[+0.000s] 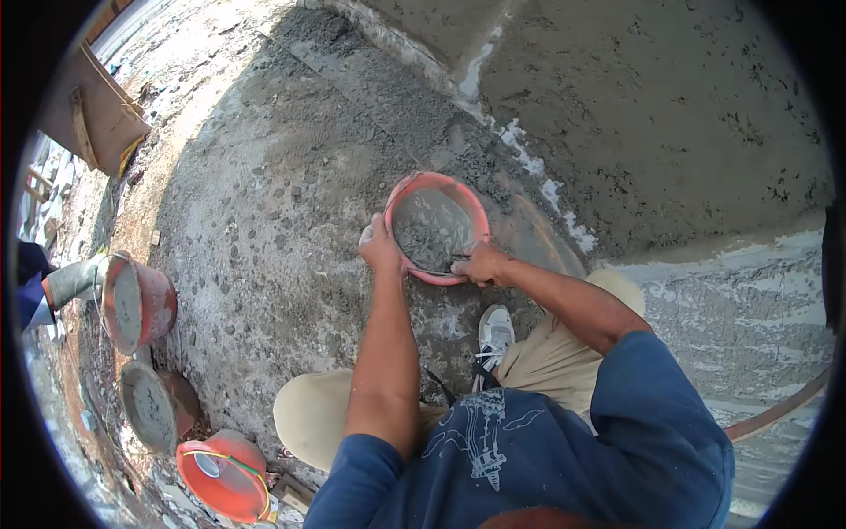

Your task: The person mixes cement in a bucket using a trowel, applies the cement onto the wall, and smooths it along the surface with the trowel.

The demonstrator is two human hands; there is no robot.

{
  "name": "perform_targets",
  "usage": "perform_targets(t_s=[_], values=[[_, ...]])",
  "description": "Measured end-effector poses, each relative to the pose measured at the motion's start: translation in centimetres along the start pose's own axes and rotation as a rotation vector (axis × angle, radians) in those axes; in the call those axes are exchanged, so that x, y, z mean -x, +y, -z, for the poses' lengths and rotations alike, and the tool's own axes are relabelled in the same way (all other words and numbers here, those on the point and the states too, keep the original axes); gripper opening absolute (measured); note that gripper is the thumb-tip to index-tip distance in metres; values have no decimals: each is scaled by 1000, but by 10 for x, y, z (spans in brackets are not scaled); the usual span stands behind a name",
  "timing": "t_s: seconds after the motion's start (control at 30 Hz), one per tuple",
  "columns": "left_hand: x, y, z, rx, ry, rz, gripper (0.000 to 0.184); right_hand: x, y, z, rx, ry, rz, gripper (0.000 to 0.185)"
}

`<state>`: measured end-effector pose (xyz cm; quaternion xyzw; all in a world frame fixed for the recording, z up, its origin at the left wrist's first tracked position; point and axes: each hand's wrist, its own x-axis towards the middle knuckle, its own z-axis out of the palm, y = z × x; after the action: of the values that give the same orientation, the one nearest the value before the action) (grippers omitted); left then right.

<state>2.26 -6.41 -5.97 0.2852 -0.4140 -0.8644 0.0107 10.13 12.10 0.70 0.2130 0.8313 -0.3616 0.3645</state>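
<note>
A red-orange bucket [483, 214] of wet grey mortar [430, 231] is in front of me, its open top facing up. My left hand [379, 243] is closed on the left side of its rim. Opposite, my right hand [481, 264] grips the lower right of the rim, fingers curled; a small dark piece shows by its fingertips, too unclear to name. Below the bucket lies rough ground [291, 238] spattered with mortar. My shoe [496, 331] stands just under the bucket.
At left, a co-worker's gloved hand [75, 280] is at another mortar-filled bucket [160, 304]. Nearby stand a grey-brown bucket [181, 404] and an orange bucket [247, 454] with a yellow-green handle. A low ledge [401, 48] borders the plastered surface [652, 115] at upper right. A wooden board [101, 115] leans upper left.
</note>
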Motion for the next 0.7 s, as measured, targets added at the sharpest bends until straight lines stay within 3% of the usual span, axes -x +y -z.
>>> perform_targets(t_s=[0.07,0.13,0.23,0.3,0.37,0.53,0.63,0.7], values=[[2,-2,8,13,-11,22,24,9,-5,30,-1,-96,18,64],[-2,-3,5,-26,-11,1,24,33,-34,71,284,-181,95,62],[-7,-18,7,-125,19,-67,25,23,-37,75,805,145,490,53],[-9,-24,14,-141,25,-53,26,44,-82,50,917,175,311,36],[-15,-19,9,-93,28,-55,27,16,-58,1,1011,240,373,27],[-11,-11,20,-49,17,-19,26,91,-84,73,1064,200,544,18],[-12,-12,22,-103,-21,-32,23,91,-84,110,1182,538,699,18],[-13,-12,17,-29,-30,0,24,64,-86,119,1204,589,597,16]])
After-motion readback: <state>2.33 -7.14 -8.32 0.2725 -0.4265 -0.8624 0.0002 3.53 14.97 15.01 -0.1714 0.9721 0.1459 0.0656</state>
